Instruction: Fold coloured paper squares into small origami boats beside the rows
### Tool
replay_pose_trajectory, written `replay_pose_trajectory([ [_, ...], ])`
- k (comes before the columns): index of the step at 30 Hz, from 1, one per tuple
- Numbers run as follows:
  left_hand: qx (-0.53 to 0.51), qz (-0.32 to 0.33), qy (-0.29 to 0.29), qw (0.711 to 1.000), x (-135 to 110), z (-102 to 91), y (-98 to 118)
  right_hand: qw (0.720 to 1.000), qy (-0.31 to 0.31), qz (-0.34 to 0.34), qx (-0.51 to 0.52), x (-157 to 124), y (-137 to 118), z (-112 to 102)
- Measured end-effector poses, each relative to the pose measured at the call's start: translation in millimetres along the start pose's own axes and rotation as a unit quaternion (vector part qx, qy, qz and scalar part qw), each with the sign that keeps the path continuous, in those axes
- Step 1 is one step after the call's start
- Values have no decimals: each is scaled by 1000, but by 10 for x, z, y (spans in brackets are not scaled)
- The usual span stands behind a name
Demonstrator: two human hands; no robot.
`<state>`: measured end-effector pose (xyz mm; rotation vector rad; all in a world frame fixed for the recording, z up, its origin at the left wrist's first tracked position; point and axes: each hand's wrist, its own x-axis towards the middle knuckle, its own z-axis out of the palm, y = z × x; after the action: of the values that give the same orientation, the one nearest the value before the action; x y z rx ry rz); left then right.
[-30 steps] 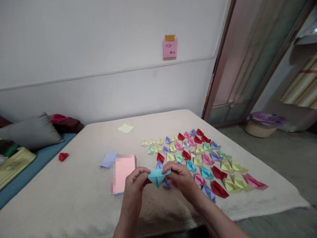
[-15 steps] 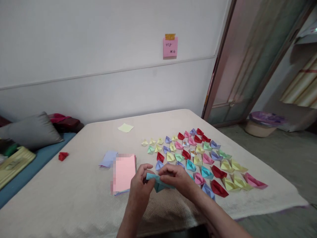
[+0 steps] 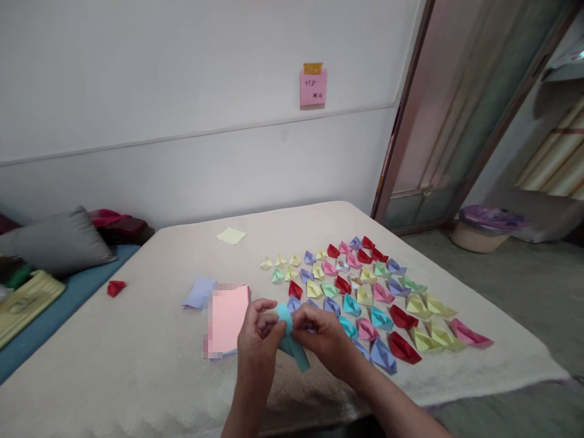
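Both hands pinch a folded teal paper piece [image 3: 292, 340] just above the cream-covered table [image 3: 137, 365]. My left hand [image 3: 258, 340] grips its left side with fingers curled. My right hand [image 3: 322, 337] holds its right side, fingers closed on the fold. The paper now stands narrow and tilted between them. A pink paper stack [image 3: 227, 317] lies just left of my hands. Several folded paper boats [image 3: 365, 292] in red, yellow, pink, blue and green lie in rows to the right.
A lilac sheet [image 3: 199, 292] lies beside the pink stack, a yellow note [image 3: 231, 235] farther back, a red paper scrap [image 3: 115, 287] at the left. Grey cushion [image 3: 59, 242] on a blue bench at left. Pink note [image 3: 313, 87] on the wall. Basin [image 3: 488, 226] on the floor by the door.
The teal paper went from a wide, flat triangle held between spread hands to a narrow folded shape. My hands have come together and dropped a little lower.
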<state>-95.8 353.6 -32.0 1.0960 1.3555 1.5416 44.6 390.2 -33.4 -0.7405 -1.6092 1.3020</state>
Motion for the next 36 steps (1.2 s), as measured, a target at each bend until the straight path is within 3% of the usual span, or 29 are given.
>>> replay_pose_trajectory([
  [6, 172, 148, 51, 973, -42, -25, -8, 992, 35, -66, -104, -27, 64, 44],
  [10, 205, 184, 73, 959, -53, -24, 6, 984, 35, -99, -146, -38, 56, 65],
  [22, 170, 153, 107, 968, -68, -15, 7, 961, 7, -98, -259, -75, 73, 103],
  [26, 139, 114, 114, 977, -45, -9, 0, 959, -14, -105, -261, -81, 107, 111],
  [32, 66, -2, 99, 993, -17, 4, 43, 959, -13, -105, -264, -84, 122, 112],
  [36, 94, 9, 94, 991, -20, 5, 49, 958, -5, -108, -265, -82, 119, 119],
])
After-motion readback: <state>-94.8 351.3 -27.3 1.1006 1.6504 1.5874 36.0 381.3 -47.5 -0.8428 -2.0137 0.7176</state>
